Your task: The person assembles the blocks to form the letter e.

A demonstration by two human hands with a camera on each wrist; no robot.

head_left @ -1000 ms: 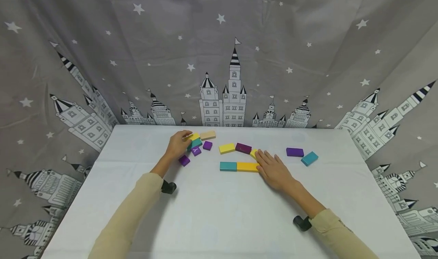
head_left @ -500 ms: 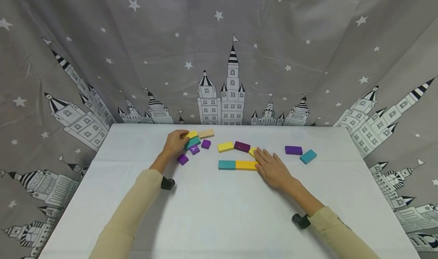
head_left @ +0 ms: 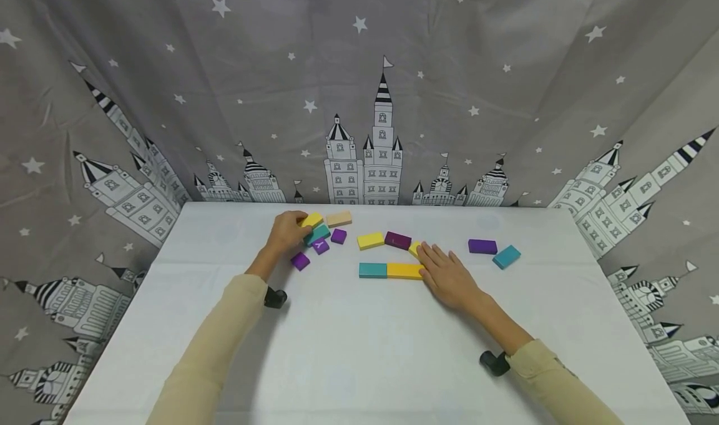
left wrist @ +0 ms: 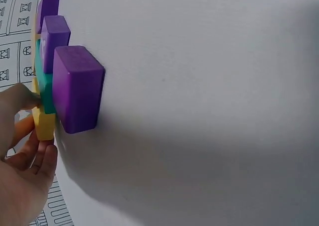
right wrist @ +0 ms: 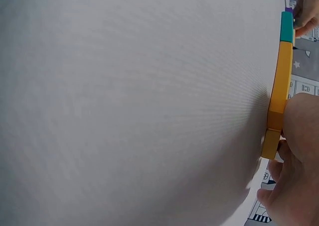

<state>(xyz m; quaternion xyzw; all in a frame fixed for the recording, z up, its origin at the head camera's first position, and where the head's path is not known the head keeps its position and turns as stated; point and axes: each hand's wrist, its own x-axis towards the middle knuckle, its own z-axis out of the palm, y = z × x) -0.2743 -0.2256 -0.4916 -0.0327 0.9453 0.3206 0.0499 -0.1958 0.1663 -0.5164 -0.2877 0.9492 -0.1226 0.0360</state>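
Observation:
At the back left of the table my left hand [head_left: 286, 233] pinches a yellow block [head_left: 312, 219] between thumb and fingers. The grip on this yellow block [left wrist: 44, 125] shows in the left wrist view too. Against it lies a teal block [head_left: 317, 234], with small purple blocks [head_left: 320, 246] close by, one bearing a white mark. My right hand [head_left: 449, 278] lies with extended fingers over the right end of a row: a teal block [head_left: 373, 270], then an orange-yellow block [head_left: 404, 271]. A second yellow block [head_left: 414, 249] is partly under its fingertips. Past the long piece, the right wrist view has a short orange block [right wrist: 270, 144].
A beige block [head_left: 339, 219] lies behind the left cluster. Mid-table, another yellow block [head_left: 371, 241] meets a dark plum block [head_left: 397, 240]. To the right are a purple block [head_left: 482, 246] and a blue-teal block [head_left: 507, 256]. A castle-print curtain [head_left: 359, 100] hangs behind.
My left hand's fingers have closed on the yellow block and shifted it slightly left along the teal one. My right hand has stayed in place.

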